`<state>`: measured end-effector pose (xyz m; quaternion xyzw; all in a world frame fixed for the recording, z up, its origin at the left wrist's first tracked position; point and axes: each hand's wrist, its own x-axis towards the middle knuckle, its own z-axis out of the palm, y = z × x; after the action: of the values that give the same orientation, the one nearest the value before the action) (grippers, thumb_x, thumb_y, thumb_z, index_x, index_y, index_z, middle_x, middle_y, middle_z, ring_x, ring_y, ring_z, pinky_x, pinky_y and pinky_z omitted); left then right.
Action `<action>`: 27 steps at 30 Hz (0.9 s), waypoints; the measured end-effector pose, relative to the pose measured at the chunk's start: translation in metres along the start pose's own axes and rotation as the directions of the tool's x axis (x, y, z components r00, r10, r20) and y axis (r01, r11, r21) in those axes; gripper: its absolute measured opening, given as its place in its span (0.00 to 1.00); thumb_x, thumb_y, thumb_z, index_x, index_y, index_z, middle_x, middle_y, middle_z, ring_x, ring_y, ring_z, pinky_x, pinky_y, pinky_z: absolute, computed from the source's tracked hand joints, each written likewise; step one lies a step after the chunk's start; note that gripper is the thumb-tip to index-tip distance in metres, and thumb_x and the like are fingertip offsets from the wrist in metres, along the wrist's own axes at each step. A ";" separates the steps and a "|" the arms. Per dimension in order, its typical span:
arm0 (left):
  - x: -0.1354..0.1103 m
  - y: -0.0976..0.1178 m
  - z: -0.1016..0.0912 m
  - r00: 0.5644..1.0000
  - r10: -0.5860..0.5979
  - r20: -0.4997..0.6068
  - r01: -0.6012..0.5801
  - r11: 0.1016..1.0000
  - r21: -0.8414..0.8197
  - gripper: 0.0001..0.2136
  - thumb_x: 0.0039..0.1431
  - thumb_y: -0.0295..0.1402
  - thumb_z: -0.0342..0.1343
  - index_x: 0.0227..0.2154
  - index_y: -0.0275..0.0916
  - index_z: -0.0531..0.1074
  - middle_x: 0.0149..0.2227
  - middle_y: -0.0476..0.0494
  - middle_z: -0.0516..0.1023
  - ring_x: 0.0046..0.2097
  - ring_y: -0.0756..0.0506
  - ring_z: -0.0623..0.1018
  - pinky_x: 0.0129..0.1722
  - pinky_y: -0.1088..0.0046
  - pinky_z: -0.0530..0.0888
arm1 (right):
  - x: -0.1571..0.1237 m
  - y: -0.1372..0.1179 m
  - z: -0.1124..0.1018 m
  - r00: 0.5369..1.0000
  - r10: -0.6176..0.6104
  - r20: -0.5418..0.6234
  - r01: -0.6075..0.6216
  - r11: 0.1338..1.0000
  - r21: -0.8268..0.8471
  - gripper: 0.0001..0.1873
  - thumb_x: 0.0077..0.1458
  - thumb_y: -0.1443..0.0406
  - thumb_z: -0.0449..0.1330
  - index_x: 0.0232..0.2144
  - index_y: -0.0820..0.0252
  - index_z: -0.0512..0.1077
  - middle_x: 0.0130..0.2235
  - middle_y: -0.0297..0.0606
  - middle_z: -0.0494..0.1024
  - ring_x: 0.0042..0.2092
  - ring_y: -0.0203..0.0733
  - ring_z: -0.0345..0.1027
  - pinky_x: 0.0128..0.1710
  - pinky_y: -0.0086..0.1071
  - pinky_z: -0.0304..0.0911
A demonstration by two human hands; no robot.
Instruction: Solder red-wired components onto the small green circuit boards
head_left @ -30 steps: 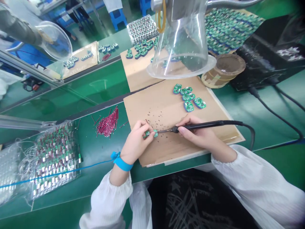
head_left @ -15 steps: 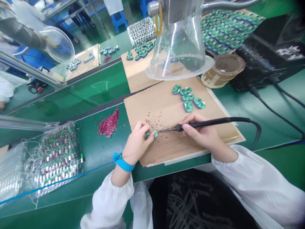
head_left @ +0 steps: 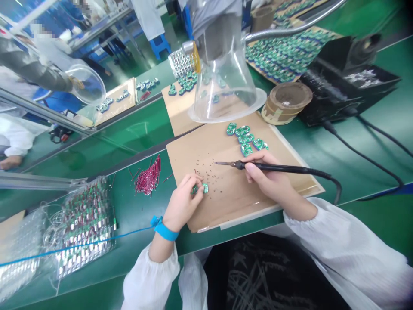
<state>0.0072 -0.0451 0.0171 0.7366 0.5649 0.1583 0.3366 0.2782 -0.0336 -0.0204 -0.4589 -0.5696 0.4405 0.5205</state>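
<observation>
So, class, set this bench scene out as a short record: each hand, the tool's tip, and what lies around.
Left hand: pinches a small green board
Left wrist: blue band
Right hand: grips a soldering iron
Iron tip: apart from the held board
Work surface: cardboard sheet, dark specks
Beyond right hand: five green boards
Left side: pile of thin red pieces

A blue stool (head_left: 159, 45) stands on the green floor (head_left: 142, 59) beyond the green workbench (head_left: 129, 219)
</observation>
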 end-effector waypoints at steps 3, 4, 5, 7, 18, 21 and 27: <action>-0.005 -0.003 -0.011 0.998 0.000 0.056 -0.002 0.999 0.040 0.04 0.69 0.30 0.50 0.37 0.41 0.69 0.53 0.43 0.74 0.45 0.46 0.76 0.43 0.68 0.74 | 0.009 -0.002 -0.016 1.000 -0.028 -0.003 0.028 0.999 -0.026 0.11 0.68 0.57 0.59 0.49 0.52 0.72 0.30 0.31 0.75 0.28 0.37 0.71 0.32 0.35 0.70; -0.007 -0.005 -0.016 0.996 0.005 0.093 -0.009 0.999 0.048 0.04 0.69 0.30 0.50 0.38 0.42 0.69 0.54 0.42 0.73 0.43 0.46 0.76 0.43 0.68 0.74 | 0.013 -0.002 -0.024 0.999 -0.041 -0.007 0.041 0.997 -0.066 0.11 0.68 0.57 0.58 0.50 0.52 0.73 0.31 0.32 0.76 0.29 0.38 0.73 0.34 0.36 0.71; -0.008 -0.006 -0.021 0.989 0.013 0.146 -0.021 0.999 0.050 0.03 0.69 0.31 0.51 0.41 0.42 0.70 0.56 0.41 0.72 0.41 0.47 0.76 0.41 0.68 0.75 | 0.017 -0.003 -0.032 0.998 -0.061 -0.014 0.059 0.990 -0.126 0.11 0.68 0.57 0.58 0.50 0.52 0.74 0.33 0.34 0.78 0.32 0.40 0.75 0.37 0.37 0.72; -0.010 -0.008 -0.031 0.964 0.029 0.264 -0.046 0.997 0.056 0.07 0.66 0.32 0.56 0.46 0.44 0.70 0.59 0.41 0.69 0.37 0.49 0.76 0.39 0.69 0.76 | 0.025 -0.002 -0.047 0.992 -0.124 -0.027 0.111 0.953 -0.281 0.11 0.68 0.59 0.59 0.49 0.51 0.75 0.39 0.37 0.81 0.39 0.44 0.78 0.44 0.40 0.73; 0.057 -0.028 -0.192 0.989 -0.092 0.120 0.033 0.905 0.425 0.18 0.60 0.39 0.60 0.51 0.40 0.71 0.47 0.43 0.76 0.35 0.47 0.76 0.38 0.72 0.74 | 0.039 0.023 -0.054 0.881 -0.360 0.307 0.470 0.598 -0.649 0.19 0.63 0.67 0.59 0.56 0.53 0.71 0.49 0.43 0.81 0.51 0.54 0.75 0.61 0.60 0.61; 0.058 -0.054 -0.238 0.909 -0.165 -0.383 0.372 0.735 0.567 0.20 0.66 0.36 0.55 0.56 0.29 0.67 0.53 0.38 0.71 0.47 0.44 0.78 0.55 0.63 0.68 | 0.036 0.021 -0.054 0.851 -0.367 0.376 0.525 0.553 -0.647 0.16 0.65 0.67 0.58 0.54 0.54 0.72 0.50 0.43 0.81 0.51 0.53 0.76 0.64 0.60 0.57; 0.026 -0.115 -0.174 0.902 -0.210 -0.376 0.391 0.767 0.509 0.09 0.62 0.38 0.60 0.40 0.37 0.75 0.41 0.41 0.77 0.46 0.41 0.79 0.52 0.65 0.74 | 0.017 0.022 -0.028 0.846 -0.267 0.462 0.511 0.652 -0.560 0.10 0.68 0.63 0.56 0.50 0.55 0.72 0.47 0.45 0.78 0.48 0.52 0.75 0.54 0.50 0.68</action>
<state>-0.1749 0.0504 0.0616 0.6694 0.7415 0.0331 0.0316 0.3073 -0.0119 -0.0365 -0.3948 -0.8545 0.1558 0.2994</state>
